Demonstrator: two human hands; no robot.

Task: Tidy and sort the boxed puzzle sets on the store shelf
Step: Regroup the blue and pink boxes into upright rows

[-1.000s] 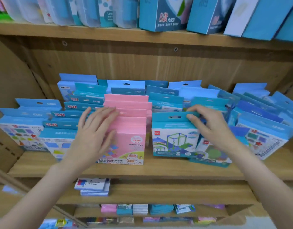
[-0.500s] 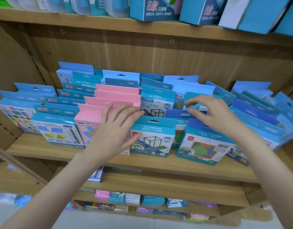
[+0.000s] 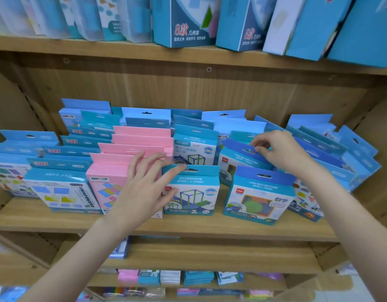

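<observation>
Rows of boxed puzzle sets stand on the wooden middle shelf. A row of pink boxes runs back from the front. My left hand lies flat and spread across the front pink box, its fingertips touching the hang tab of a teal box with a cube frame picture. My right hand pinches the dark blue tab of a box in the second row. In front of it stands a teal box with a green circle picture.
More teal and blue boxes fill the left and right of the shelf. Tall blue boxes stand on the shelf above. Lower shelves hold small stacks of packets. Wooden side panels close in both ends.
My left hand slid right from the pink box toward the cube-frame box's tab. My right hand closed its fingers on the dark blue tab behind the green-circle box. The camera moved closer.
</observation>
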